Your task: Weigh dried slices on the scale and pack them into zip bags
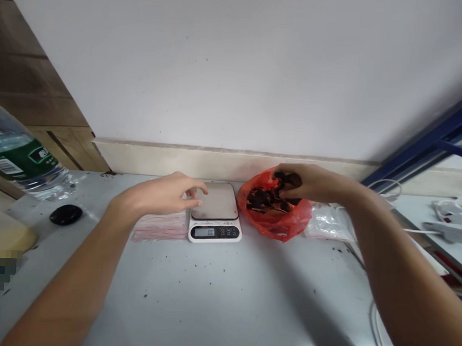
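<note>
A white digital kitchen scale [215, 232] lies on the table, its display reading 0.0 and its plate bare. My left hand [172, 193] hovers at the plate's left edge, thumb and fingers apart, holding nothing. Right of the scale, a red plastic bag [278, 227] stands open, filled with dark brown, curled dried pieces [266, 200] that resemble peel. Over the bag's far right side, my right hand [305, 181] pinches a few of these dark dried pieces [284, 181]; its fingertips are partly hidden.
Clear zip bags with pink edges [162, 226] lie under my left hand. More clear plastic bags [328, 221] are right of the red bag. At left are a large water bottle [28, 156] and a black round object [66, 215]. White cables and a plug [446, 232] lie right, near a blue metal frame [424, 135].
</note>
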Motion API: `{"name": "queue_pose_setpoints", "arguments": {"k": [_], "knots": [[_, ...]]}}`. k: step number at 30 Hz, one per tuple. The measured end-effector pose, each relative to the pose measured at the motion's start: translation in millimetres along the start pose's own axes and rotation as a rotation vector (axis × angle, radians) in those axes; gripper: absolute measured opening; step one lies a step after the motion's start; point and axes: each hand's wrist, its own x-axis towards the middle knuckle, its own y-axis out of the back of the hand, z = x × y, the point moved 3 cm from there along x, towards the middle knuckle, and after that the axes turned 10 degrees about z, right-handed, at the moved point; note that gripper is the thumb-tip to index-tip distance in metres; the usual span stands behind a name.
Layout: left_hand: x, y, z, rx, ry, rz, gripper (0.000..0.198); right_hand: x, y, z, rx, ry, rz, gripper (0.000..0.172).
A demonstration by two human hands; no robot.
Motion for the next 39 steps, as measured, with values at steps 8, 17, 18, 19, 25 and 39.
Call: {"name": "queue_pose_setpoints", "arguments": {"k": [8, 17, 18, 19, 25, 39], "knots": [[-8, 13.5, -14, 0.059, 0.113, -0.104, 0.068, 16, -4, -69, 0.345, 0.209, 0.104, 0.037], [-4, 5.3, -25, 0.130, 0.116, -0.137, 0.063, 46, -87, -117, 0.347, 0.169, -0.101, 0.042], [-3, 4.6, -24, 0.136, 0.108, -0.131, 0.062, 46, -89, -116, 0.336, 0.169, -0.097, 0.043], [-3, 4.0, -24, 0.141, 0.101, -0.124, 0.062, 47, -89, -115, 0.328, 0.172, -0.089, 0.042], [0, 0.5, -22, 0.117, 0.077, -0.130, 0.062, 41, -80, -106, 0.263, 0.132, -0.107, 0.027], [0, 3.7, -24, 0.120, 0.117, -0.100, 0.058, 34, -66, -95, 0.333, 0.230, -0.171, 0.031]]}}
